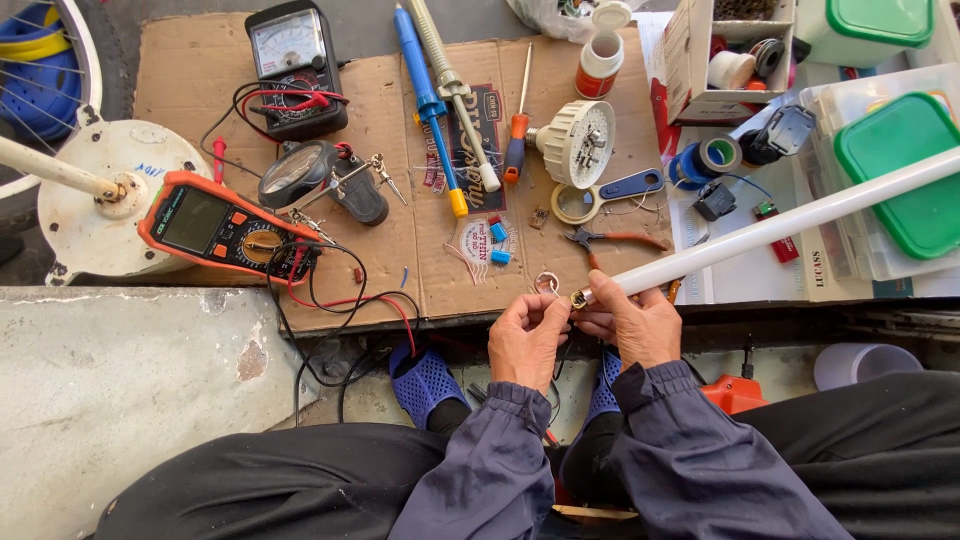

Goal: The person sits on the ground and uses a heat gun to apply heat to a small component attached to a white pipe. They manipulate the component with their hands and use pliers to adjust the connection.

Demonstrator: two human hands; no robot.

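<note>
My right hand [634, 325] grips the near end of a long white tube lamp [800, 220] that runs up to the right edge. Its brass-coloured end cap [579, 297] sits between both hands. My left hand [526, 338] pinches something small at that cap; its fingers hide what it is. A small metal ring [546, 283] lies on the cardboard [200, 70] just above my left fingers.
On the cardboard lie an orange digital multimeter [225, 228], an analog meter [294, 66], a magnifier stand [300, 170], a blue soldering iron [428, 95], a screwdriver [518, 130], a white round bulb housing [580, 142] and red pliers [610, 238]. Green-lidded boxes [900, 180] stand at right.
</note>
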